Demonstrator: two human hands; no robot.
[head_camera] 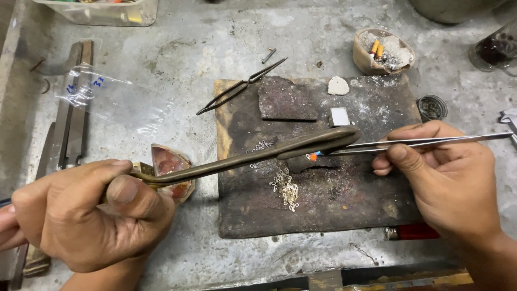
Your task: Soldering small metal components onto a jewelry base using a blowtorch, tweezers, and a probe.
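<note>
My left hand grips a long curved brass blowpipe torch whose tip reaches over a dark charred soldering board. A small orange and blue flame burns at the tip. My right hand pinches long steel tweezers whose points meet the flame over a small dark block. A heap of tiny silvery wire links lies on the board just below the flame.
Black tweezers, a dark slab, a white lump and a small white tile lie at the board's far side. A shell dish, a plastic bag, files, an ash-filled bowl and a red lighter surround it.
</note>
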